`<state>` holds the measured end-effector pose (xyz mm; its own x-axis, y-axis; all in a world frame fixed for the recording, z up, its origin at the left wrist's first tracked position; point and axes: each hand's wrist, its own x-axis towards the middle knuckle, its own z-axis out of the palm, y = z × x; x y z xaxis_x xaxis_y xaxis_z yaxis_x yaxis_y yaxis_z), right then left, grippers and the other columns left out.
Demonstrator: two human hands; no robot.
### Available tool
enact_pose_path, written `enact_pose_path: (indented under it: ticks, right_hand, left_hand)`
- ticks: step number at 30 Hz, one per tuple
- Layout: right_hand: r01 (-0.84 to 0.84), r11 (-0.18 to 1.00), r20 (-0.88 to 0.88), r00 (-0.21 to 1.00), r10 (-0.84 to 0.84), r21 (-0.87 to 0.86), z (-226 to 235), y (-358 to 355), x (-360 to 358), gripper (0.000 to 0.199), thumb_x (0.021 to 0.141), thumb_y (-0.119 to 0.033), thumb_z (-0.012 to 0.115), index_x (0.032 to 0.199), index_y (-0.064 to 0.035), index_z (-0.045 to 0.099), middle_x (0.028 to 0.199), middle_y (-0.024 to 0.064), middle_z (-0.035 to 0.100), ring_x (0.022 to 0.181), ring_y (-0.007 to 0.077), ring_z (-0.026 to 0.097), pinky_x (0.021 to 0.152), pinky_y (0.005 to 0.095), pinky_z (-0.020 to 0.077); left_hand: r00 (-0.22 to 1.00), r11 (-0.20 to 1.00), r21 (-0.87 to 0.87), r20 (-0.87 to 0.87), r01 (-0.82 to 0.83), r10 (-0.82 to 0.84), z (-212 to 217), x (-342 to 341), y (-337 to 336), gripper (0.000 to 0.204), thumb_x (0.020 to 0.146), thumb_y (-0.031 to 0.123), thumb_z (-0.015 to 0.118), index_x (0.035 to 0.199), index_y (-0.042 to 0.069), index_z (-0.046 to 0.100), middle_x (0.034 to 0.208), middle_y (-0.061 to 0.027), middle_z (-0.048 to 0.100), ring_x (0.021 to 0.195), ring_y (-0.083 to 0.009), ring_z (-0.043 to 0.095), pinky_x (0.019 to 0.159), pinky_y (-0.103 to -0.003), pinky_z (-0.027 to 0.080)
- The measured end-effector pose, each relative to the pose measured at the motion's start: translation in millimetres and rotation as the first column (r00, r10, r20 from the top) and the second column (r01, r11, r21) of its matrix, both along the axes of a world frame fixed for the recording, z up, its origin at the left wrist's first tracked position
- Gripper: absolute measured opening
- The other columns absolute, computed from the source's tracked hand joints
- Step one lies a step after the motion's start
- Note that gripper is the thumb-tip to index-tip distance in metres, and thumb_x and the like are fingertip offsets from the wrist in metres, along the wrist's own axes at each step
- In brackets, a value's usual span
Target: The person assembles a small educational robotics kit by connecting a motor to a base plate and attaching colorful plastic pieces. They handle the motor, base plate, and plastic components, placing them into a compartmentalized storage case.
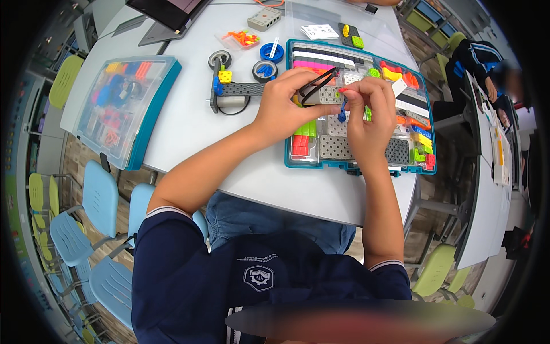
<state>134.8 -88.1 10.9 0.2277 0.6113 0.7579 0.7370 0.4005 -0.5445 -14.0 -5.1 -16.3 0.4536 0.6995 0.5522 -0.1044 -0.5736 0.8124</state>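
Note:
My left hand [285,106] is closed around a light grey block with holes [328,96], a loop of black cable [316,86] standing up beside it. Close to its right side, my right hand [371,112] is pinched, with a small red piece [342,90] at the fingertips. Just below them shows a small blue piece [342,112]; I cannot tell whether it is held. Both hands are over an open teal case [303,165] sorted with colourful building pieces, plates and beams. Part of the case is hidden behind my hands.
Left of my hands lies a grey beam assembly [240,89] with a wheel and a yellow piece. Blue and grey wheels [271,51], a bag of orange pieces [243,39], a grey box [264,19] and a closed clear-lidded case [123,103] share the table. Another person sits at far right.

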Motion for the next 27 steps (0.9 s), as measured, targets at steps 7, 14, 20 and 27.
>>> enact_pose_path:
  ticks: [7, 14, 20, 27]
  right_hand:
    - [-0.009, 1.000, -0.012, 1.000, 0.008, -0.027, -2.1, 0.4, -1.4, 0.006, 0.088, 0.002, 0.067, 0.088, 0.0011, 0.061, 0.092, 0.0107, 0.059, 0.076, 0.0208, 0.060, 0.062, 0.0296, 0.0507]
    - [-0.047, 0.999, -0.069, 0.997, 0.045, -0.020, -1.6, -0.7, -3.9, 0.006, 0.090, 0.002, 0.066, 0.088, 0.0014, 0.060, 0.092, 0.0094, 0.059, 0.071, 0.0158, 0.060, 0.060, 0.0264, 0.0504]
    - [-0.108, 0.994, -0.215, 0.972, 0.099, -0.030, -4.2, -0.4, -4.2, 0.008, 0.089, 0.000, 0.068, 0.088, 0.0014, 0.061, 0.092, 0.0085, 0.059, 0.070, 0.0130, 0.059, 0.060, 0.0248, 0.0496]
    - [-0.169, 0.984, -0.346, 0.928, 0.139, -0.057, -5.9, 0.4, -3.5, 0.008, 0.090, -0.002, 0.067, 0.088, 0.0015, 0.061, 0.091, 0.0082, 0.060, 0.074, 0.0133, 0.062, 0.063, 0.0251, 0.0529]
  left_hand:
    - [1.000, 1.000, 0.016, 0.018, -0.009, 0.008, -2.1, 1.1, 0.4, 0.044, 0.066, 0.023, 0.092, 0.099, 0.004, 0.071, 0.090, -0.0038, 0.066, 0.079, -0.0149, 0.059, 0.070, -0.028, 0.050]
    - [1.000, 1.000, 0.022, 0.009, -0.004, 0.003, -0.6, 0.2, -0.2, 0.042, 0.065, 0.021, 0.093, 0.097, 0.005, 0.071, 0.087, -0.0020, 0.063, 0.077, -0.0121, 0.057, 0.066, -0.026, 0.049]
    - [0.993, 0.999, -0.038, -0.114, 0.035, -0.039, 3.3, -4.7, -2.4, 0.045, 0.070, 0.007, 0.090, 0.110, 0.003, 0.069, 0.109, -0.0049, 0.060, 0.099, -0.0122, 0.062, 0.088, -0.027, 0.053]
    - [0.988, 0.999, 0.047, -0.153, 0.009, -0.001, 7.6, -6.0, -6.7, 0.041, 0.069, 0.006, 0.089, 0.105, 0.001, 0.070, 0.103, -0.0041, 0.061, 0.095, -0.0116, 0.060, 0.085, -0.027, 0.052]
